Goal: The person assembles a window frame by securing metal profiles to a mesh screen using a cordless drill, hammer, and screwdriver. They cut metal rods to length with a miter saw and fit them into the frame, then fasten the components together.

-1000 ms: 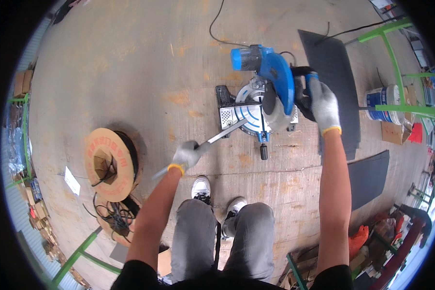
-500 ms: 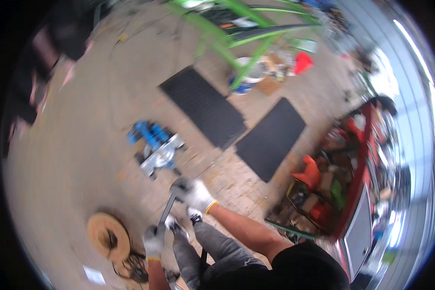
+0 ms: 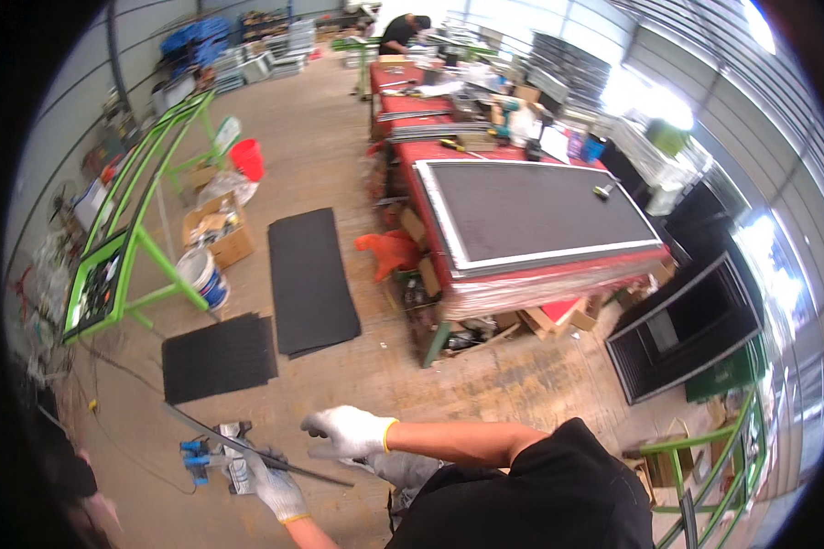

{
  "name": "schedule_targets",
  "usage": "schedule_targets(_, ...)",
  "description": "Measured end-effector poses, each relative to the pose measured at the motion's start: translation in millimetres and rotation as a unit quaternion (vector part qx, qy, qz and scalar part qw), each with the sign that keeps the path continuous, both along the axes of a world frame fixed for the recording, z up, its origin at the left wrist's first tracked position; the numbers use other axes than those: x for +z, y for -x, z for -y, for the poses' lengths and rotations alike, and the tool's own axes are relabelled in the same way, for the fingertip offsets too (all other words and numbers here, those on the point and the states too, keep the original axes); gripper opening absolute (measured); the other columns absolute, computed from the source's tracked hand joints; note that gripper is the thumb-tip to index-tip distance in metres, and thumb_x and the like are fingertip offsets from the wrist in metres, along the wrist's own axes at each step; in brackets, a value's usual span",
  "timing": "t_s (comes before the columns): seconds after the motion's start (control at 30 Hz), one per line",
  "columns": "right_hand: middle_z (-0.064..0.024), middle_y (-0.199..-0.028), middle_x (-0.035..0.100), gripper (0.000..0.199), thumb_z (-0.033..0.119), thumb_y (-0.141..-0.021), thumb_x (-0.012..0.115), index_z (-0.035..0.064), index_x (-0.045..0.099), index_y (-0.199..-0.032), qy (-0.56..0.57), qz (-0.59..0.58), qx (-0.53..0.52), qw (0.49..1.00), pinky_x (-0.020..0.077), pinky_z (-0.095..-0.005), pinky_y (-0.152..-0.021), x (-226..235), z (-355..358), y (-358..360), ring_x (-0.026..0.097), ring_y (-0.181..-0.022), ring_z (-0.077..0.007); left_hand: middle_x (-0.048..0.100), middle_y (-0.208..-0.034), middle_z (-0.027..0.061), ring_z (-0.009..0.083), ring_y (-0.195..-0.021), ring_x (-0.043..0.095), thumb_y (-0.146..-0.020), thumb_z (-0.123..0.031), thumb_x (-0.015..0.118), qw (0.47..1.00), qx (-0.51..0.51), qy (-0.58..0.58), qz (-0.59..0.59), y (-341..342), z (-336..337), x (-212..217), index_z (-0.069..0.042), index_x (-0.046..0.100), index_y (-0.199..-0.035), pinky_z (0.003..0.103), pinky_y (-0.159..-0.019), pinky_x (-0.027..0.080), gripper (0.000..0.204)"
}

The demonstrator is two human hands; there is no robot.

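My left hand (image 3: 276, 489), in a grey-and-white work glove with a yellow cuff, is closed around a long thin dark bar (image 3: 311, 475). The bar slants across the lower left, above a blue-and-silver miter saw (image 3: 236, 468) on the floor; the hand and bar partly hide the saw. My right hand (image 3: 350, 432), gloved alike, hangs in the air to the right of the bar. Its fingers point left and stand somewhat apart, with nothing seen in them.
A red-covered worktable (image 3: 513, 297) bears a white-edged dark screen panel (image 3: 531, 210). Two black mats (image 3: 311, 284) lie on the floor near a green metal stand (image 3: 146, 256), a white bucket (image 3: 201, 274) and a carton (image 3: 233, 240). Far back, a person (image 3: 398, 37) bends over the table.
My view has swung up and to the right, bringing the worktable into sight. My right hand has let go of the bar; my left hand still holds it.
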State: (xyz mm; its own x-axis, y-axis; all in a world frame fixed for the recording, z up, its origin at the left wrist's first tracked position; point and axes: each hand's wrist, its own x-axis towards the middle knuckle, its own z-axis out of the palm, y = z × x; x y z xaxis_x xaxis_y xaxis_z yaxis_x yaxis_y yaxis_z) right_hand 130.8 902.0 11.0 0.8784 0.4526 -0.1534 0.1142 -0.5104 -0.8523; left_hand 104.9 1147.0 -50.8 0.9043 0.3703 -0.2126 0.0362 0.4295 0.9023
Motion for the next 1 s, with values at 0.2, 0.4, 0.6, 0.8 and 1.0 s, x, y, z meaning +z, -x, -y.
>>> schedule_targets(0.2,-0.0255,-0.116,0.076,0.037,0.029,-0.106,0.067,0.0074,0.067,-0.136,0.062,0.098,-0.151,0.982,0.0569,-0.0576,-0.096,5.3,109.9,90.8,0.073,-0.111,-0.0470,0.074,-0.113,0.0075,0.0224,-0.100,0.068,-0.114,-0.037,0.070,0.974,-0.147,0.173,0.011,11.6,170.5,37.3,-0.009,0.071,-0.128,0.041,-0.088,0.056,0.031)
schedule_targets(0.4,-0.0244,-0.098,0.076,0.028,0.031,-0.104,0.066,0.0075,0.073,-0.117,0.118,0.085,-0.230,0.962,0.0569,-0.0600,-0.085,3.8,296.0,170.1,0.074,-0.095,-0.0483,0.070,-0.136,0.0200,0.0342,-0.128,0.067,-0.094,-0.021,0.083,0.723,-0.111,-0.644,0.225,60.4,303.3,71.7,-0.002,0.067,-0.135,0.059,-0.117,0.047,0.048)
schedule_targets(0.6,-0.0232,-0.093,0.077,0.030,0.035,-0.097,0.072,0.0083,0.079,-0.110,0.087,0.035,-0.168,0.981,0.0580,-0.0552,-0.081,12.3,505.0,277.3,0.075,-0.089,-0.0472,0.077,-0.107,0.0114,0.0376,-0.111,0.072,-0.088,-0.033,0.087,0.453,-0.480,-0.677,0.325,77.5,443.1,111.3,-0.009,0.081,-0.112,0.054,-0.104,0.053,0.034)
schedule_targets(0.8,-0.0198,-0.103,0.081,0.034,0.030,-0.092,0.079,0.0091,0.077,-0.119,0.207,0.057,-0.349,0.912,0.0621,-0.0515,-0.087,38.8,667.5,374.2,0.078,-0.095,-0.0433,0.076,-0.100,0.0167,0.0409,-0.097,0.074,-0.102,-0.029,0.075,0.409,-0.562,-0.595,0.403,106.8,640.5,100.0,-0.009,0.080,-0.115,0.051,-0.085,0.058,0.024)
schedule_targets(1.0,-0.0194,-0.109,0.078,0.040,0.008,-0.089,0.086,0.0036,0.073,-0.127,0.232,0.303,-0.652,0.655,0.0619,-0.0495,-0.091,63.0,790.4,440.2,0.077,-0.098,-0.0403,0.074,-0.106,0.0208,0.0445,-0.103,0.073,-0.107,-0.025,0.068,0.534,-0.518,-0.582,0.329,131.2,792.9,87.6,-0.007,0.074,-0.127,0.055,-0.090,0.058,0.027)
